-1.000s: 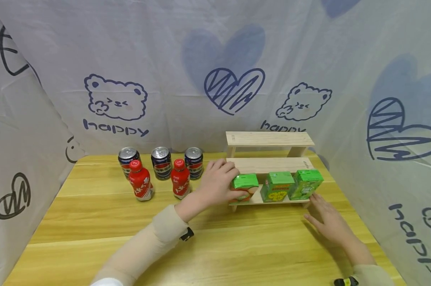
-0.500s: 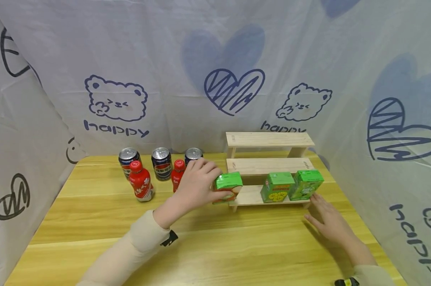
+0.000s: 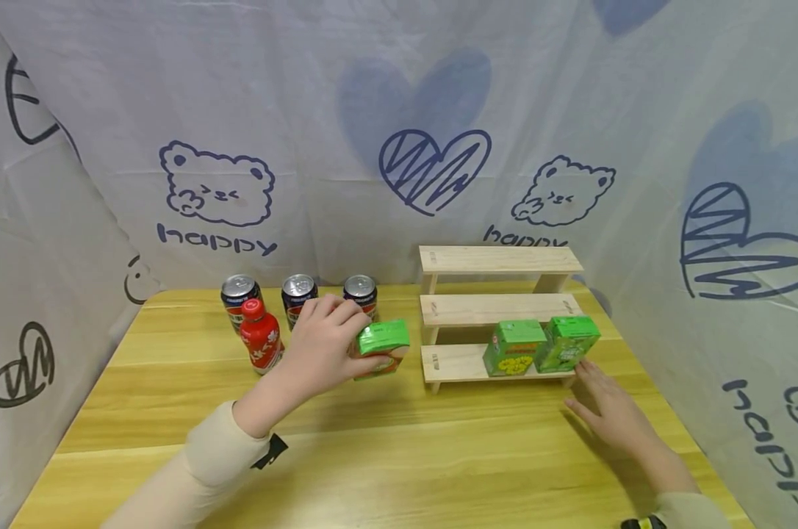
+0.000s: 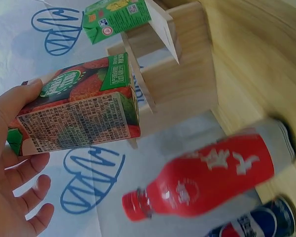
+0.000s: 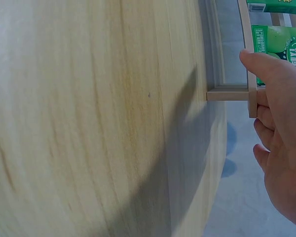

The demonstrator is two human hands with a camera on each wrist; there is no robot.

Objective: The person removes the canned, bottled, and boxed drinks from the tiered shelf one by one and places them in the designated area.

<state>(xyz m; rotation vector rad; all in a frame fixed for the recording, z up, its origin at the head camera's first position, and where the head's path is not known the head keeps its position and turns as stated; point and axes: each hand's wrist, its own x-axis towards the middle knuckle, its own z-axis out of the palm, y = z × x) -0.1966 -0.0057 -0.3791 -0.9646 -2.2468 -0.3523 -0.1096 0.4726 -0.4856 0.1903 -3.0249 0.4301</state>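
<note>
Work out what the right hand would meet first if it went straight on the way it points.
Probably the wooden shelf: the right hand seems to be against its right end, though depth is unclear.

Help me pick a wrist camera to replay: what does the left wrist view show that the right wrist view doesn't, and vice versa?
Only the left wrist view: the left hand holding the strawberry carton, a red bottle and part of a dark blue can.

Only the right wrist view: the right hand at the end of the wooden rack, with the nearest green carton.

Both: the rack, another green carton with yellow print, the tabletop and the printed cloth.
</note>
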